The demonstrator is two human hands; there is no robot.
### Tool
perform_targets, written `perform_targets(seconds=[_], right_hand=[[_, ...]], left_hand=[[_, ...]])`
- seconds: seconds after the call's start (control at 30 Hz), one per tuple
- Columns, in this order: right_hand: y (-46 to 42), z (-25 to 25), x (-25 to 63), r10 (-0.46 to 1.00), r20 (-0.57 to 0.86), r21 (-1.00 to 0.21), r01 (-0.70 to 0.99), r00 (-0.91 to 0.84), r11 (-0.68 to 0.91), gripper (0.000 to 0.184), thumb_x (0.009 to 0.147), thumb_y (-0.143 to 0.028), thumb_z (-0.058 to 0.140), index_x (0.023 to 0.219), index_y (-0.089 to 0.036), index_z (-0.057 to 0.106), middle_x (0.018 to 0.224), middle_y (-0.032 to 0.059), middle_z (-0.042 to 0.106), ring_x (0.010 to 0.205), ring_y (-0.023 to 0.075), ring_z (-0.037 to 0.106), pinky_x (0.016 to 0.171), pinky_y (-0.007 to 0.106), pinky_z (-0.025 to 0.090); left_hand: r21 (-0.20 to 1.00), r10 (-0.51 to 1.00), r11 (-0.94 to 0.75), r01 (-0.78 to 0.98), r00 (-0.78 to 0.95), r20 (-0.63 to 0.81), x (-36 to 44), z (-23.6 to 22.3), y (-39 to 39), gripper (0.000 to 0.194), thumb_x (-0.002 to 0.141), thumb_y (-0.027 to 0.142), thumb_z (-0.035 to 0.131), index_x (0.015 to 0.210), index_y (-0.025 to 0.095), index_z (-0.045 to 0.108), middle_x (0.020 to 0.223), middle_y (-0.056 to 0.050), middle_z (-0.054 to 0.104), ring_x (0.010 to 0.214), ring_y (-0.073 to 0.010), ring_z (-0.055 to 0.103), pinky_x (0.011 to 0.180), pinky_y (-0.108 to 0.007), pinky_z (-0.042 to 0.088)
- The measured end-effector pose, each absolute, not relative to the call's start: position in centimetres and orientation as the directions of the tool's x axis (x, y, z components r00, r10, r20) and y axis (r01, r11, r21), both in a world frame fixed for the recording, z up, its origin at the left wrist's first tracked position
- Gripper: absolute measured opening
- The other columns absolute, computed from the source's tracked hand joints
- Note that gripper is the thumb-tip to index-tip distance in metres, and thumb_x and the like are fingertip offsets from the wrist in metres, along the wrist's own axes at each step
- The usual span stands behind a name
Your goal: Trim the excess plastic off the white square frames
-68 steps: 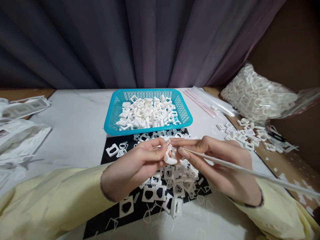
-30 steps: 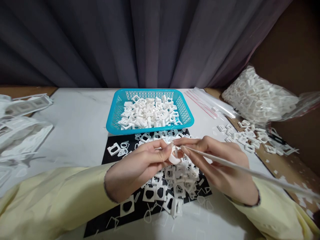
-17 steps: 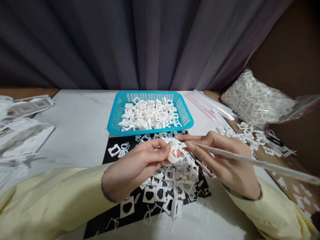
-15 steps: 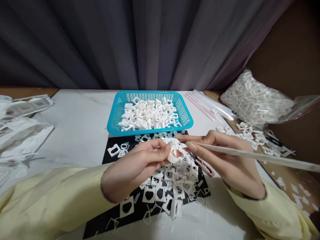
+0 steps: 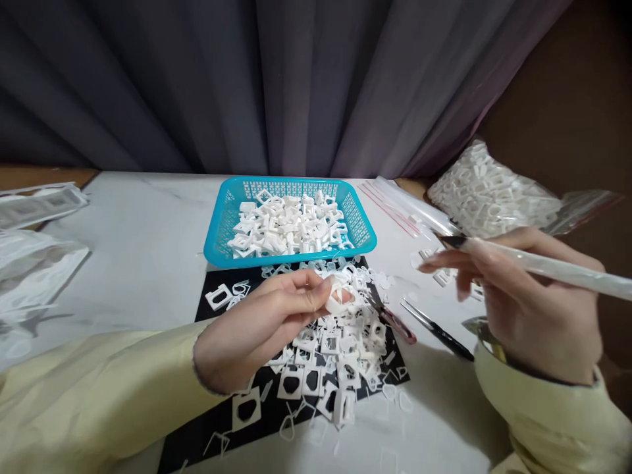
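Observation:
My left hand point(image 5: 276, 316) is closed, pinching a small white plastic piece point(image 5: 337, 296) with an opening in it between thumb and fingers, above the pile. In my right hand point(image 5: 538, 296), held up at the right, is a long white pen-like tool point(image 5: 548, 264) with a dark tip pointing left; its exact kind is unclear. Under my left hand a pile of white plastic pieces point(image 5: 340, 342) with cut-outs lies on a black mat point(image 5: 192, 395), among thin clear offcuts. Pink-handled scissors point(image 5: 399, 326) and a black-handled, two-pronged metal tool, like tweezers point(image 5: 439, 331), lie to its right.
Behind the pile stands a blue plastic basket point(image 5: 212, 230) holding many white pieces. Clear zip bags point(image 5: 415, 204) and a full bag of white pieces point(image 5: 494, 191) sit at the back right. White sheet-like frames and plastic bags point(image 5: 39, 263) lie at the left.
My right hand has moved right, away from the piece in my left hand, carrying the white tool. The two-pronged tool now shows. The view has shifted slightly.

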State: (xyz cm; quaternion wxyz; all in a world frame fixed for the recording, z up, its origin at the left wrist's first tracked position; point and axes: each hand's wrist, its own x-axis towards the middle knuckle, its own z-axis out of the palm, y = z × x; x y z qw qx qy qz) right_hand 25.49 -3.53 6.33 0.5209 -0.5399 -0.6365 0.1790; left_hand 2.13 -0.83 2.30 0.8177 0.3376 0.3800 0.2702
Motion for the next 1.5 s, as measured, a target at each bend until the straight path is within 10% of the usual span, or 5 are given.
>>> perform_targets(seconds=[0.2, 0.5, 0.93, 1.2, 1.5], right_hand=[[-5.6, 2.4, 29.5, 0.96, 0.184, -0.904, 0.421, 0.21, 0.081, 0.035, 0.091, -0.032, 0.046, 0.123, -0.02, 0.051, 0.063, 0.0015, 0.065, 0.043, 0.0134, 0.056, 0.033, 0.023, 0.036], [-8.0, -3.6, 29.6, 0.945, 0.099, -0.331, 0.885, -0.311, 0.326, 0.047, 0.088, -0.032, 0.047, 0.132, -0.014, 0.045, 0.087, 0.0135, 0.063, 0.069, 0.0235, 0.059, 0.06, 0.038, 0.049], [-6.1, -2.2, 29.7, 0.991, -0.02, -0.914, 0.405, -0.129, 0.035, 0.038, 0.091, -0.035, 0.044, 0.121, -0.014, 0.054, 0.07, 0.0051, 0.061, 0.056, 0.0142, 0.058, 0.054, 0.029, 0.048], [-5.9, 0.9, 28.0, 0.995, -0.03, -0.997, -0.074, -0.097, -0.037, 0.031, 0.082, -0.044, 0.058, 0.107, -0.027, 0.065, 0.088, 0.0056, 0.064, 0.048, 0.0054, 0.043, 0.058, 0.028, 0.047], [-7.4, 3.7, 23.4, 0.852, 0.504, -0.725, 0.467, -0.14, 0.506, 0.037, 0.069, -0.015, 0.074, 0.104, -0.024, 0.068, 0.063, -0.0023, 0.061, 0.05, 0.0078, 0.052, 0.047, 0.019, 0.044]], left_hand=[[0.684, 0.634, 0.673, -0.281, 0.696, -0.337, 2.3, 1.5, -0.5, 0.02, 0.086, 0.021, 0.055, 0.067, 0.016, 0.054, 0.072, 0.0, 0.051, 0.071, -0.0116, 0.048, 0.075, -0.025, 0.037], [0.699, 0.539, 0.662, -0.27, 0.819, -0.194, 2.5, 1.5, -0.4, 0.01, 0.084, 0.021, 0.058, 0.078, 0.014, 0.061, 0.08, -0.008, 0.063, 0.084, -0.0188, 0.058, 0.076, -0.028, 0.04], [0.826, 0.553, 0.394, -0.402, 0.822, 0.136, 2.4, 1.2, -0.2, 0.006, 0.08, 0.021, 0.064, 0.079, 0.015, 0.065, 0.082, -0.007, 0.068, 0.079, -0.0187, 0.062, 0.08, -0.036, 0.042], [0.823, 0.548, 0.379, -0.424, 0.819, 0.169, 2.5, 0.9, 0.0, 0.005, 0.082, 0.02, 0.062, 0.084, 0.016, 0.065, 0.084, -0.005, 0.069, 0.082, -0.0174, 0.063, 0.09, -0.039, 0.039], [0.797, 0.594, 0.423, -0.432, 0.796, 0.116, 2.5, 0.9, -0.2, 0.005, 0.08, 0.019, 0.065, 0.081, 0.015, 0.066, 0.085, -0.004, 0.068, 0.076, -0.0135, 0.062, 0.069, -0.024, 0.045]])
